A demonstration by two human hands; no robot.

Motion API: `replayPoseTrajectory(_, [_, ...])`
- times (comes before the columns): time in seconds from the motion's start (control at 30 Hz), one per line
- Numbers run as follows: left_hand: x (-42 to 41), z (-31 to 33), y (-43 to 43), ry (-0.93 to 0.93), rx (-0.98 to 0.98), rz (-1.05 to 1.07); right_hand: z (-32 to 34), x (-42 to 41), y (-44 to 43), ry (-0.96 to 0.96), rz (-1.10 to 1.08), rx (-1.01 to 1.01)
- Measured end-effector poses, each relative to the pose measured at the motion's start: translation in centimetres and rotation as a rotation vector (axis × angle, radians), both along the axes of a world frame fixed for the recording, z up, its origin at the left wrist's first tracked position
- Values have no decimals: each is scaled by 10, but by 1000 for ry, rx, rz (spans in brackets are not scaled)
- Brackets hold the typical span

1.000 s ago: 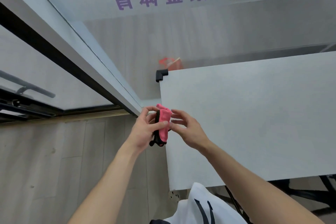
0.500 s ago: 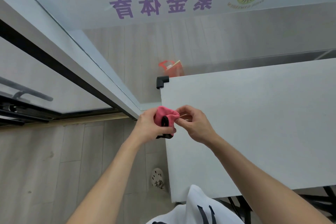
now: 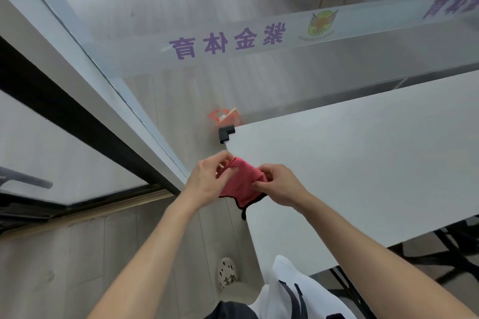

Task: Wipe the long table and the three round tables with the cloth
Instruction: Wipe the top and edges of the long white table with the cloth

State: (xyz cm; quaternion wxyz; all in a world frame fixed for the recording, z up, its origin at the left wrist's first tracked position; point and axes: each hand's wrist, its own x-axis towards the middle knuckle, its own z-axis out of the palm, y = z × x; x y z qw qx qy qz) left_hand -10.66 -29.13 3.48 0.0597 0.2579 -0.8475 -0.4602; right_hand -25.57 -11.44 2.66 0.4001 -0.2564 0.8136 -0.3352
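Both hands hold a pink cloth (image 3: 242,185) with a dark trimmed edge in the air, just over the near left edge of the long white bench (image 3: 363,168). The left hand (image 3: 207,181) pinches the cloth's left side, its fingers (image 3: 228,171) curled shut around a bunched fold. The right hand (image 3: 281,185) grips the cloth's right side, fingers (image 3: 261,184) closed on the fabric with the thumb tucked against it. The cloth is stretched partly open between the two hands, and one dark-edged corner hangs down below them, overlapping the bench edge in view; whether it touches the bench cannot be told.

A black corner guard (image 3: 225,133) caps the far left corner of the bench, beyond the hands. Just behind that corner, on the floor, stands a small orange-red item (image 3: 224,117), too blurred to make out. Left of the bench a glass partition with a pale frame (image 3: 111,80) runs diagonally away, and purple lettering (image 3: 228,40) and a round yellow-green logo (image 3: 321,24) show on a frosted band beyond the bench. Below the hands, near the bench's near edge, a pale perforated shoe (image 3: 226,272) rests on the wood-look floor (image 3: 64,261), beside the person's white garment (image 3: 295,290).
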Motion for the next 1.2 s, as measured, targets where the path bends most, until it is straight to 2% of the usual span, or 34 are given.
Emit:
replayPoseTrajectory(0.1, [-5,-2,-11,33,-281,42,2,2,-6,-131,-283,-90])
replayPoseTrajectory(0.2, [-17,-6,1,68,-427,92,-3,9,-15,-249,-542,-138])
replayPoseTrajectory(0.27, [-23,-13,13,33,-390,22,-5,10,-19,-308,-641,-150])
replayPoseTrajectory(0.33, [-25,-18,22,-34,-262,-62,-1,6,-20,-348,-701,-169])
replayPoseTrajectory(0.47, [-35,-31,30,4,-273,48,1,-4,-23,-499,-637,-315])
replayPoseTrajectory(0.53, [-43,-35,38,26,-249,-4,-5,-12,-23,-433,-578,-308])
replayPoseTrajectory(0.63, [-49,-41,39,10,83,-61,-24,-38,-12,-295,-573,-174])
replayPoseTrajectory(0.67, [-50,-44,35,-40,124,-60,-30,-50,-9,-270,-583,-121])
replayPoseTrajectory(0.73, [-54,-56,23,-224,-58,-87,-33,-78,-10,-154,-570,-21])
replayPoseTrajectory(0.8, [-60,-72,14,-437,-186,-142,-27,-106,-18,17,-518,-20])
replayPoseTrajectory(0.9, [-84,-98,3,-614,-307,-242,-16,-139,-47,217,-357,-251])
replayPoseTrajectory(1.0, [-115,-127,1,-722,-403,-338,-41,-164,-82,493,18,-423])
replayPoseTrajectory(1.07, [-128,-142,7,-822,-363,-375,-86,-179,-91,628,320,-299])
replayPoseTrajectory(1.1, [-131,-148,11,-861,-350,-381,-106,-184,-90,616,422,-165])
replayPoseTrajectory(1.17, [-131,-156,14,-893,-296,-379,-131,-193,-85,573,493,44])
replayPoseTrajectory(1.2, [-131,-158,13,-887,-263,-378,-138,-196,-82,584,487,63])
